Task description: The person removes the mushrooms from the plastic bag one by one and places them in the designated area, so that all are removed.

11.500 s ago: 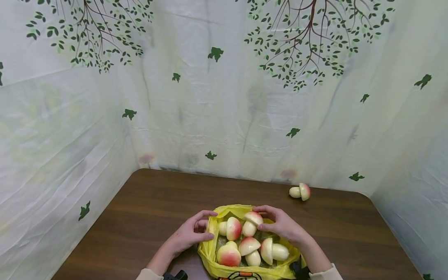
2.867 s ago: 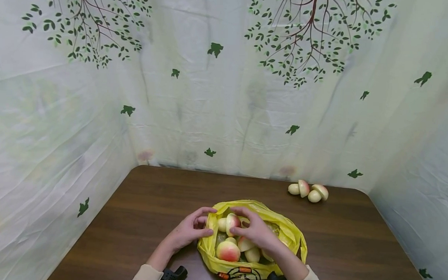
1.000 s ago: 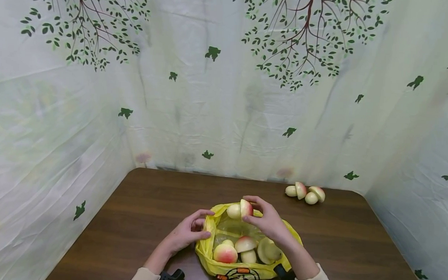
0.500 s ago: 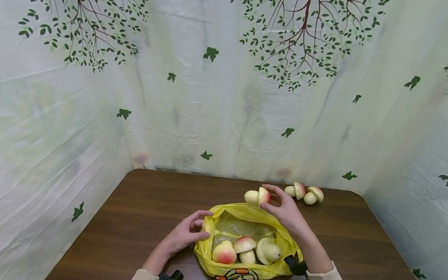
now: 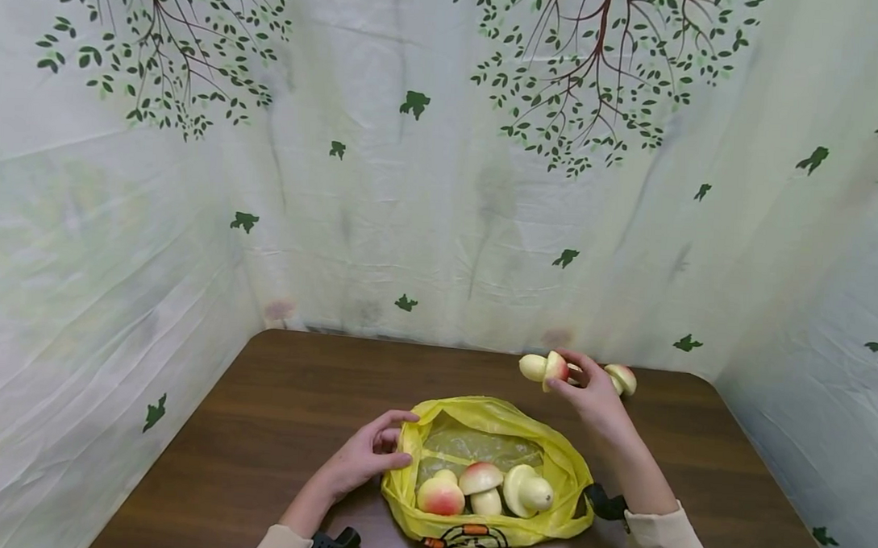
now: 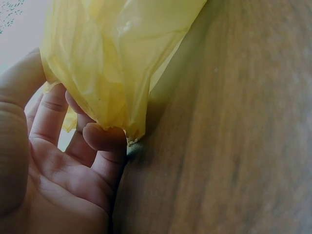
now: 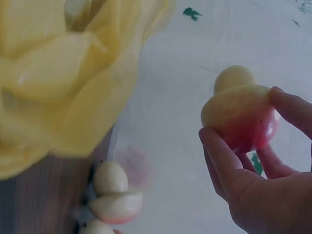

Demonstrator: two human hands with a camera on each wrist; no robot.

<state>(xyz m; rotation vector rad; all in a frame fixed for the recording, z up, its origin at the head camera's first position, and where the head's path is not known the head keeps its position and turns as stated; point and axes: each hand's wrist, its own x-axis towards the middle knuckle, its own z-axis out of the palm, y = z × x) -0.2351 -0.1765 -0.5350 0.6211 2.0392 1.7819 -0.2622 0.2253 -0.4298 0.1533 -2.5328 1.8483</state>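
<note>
Fingers, head view: right hand (image 5: pixel 596 399) pinching one mushroom (image 5: pixel 533 367) by its cap, beyond the yellow bag (image 5: pixel 524 537); I judge a careless nudge could roll the loose mushrooms (image 5: pixel 626 379) off the table's (image 5: pixel 319 383) far edge; left wrist: left hand (image 6: pixel 62 168), fingers curled, gripping the bag's side; right wrist: fingers parted to cap width.
</note>
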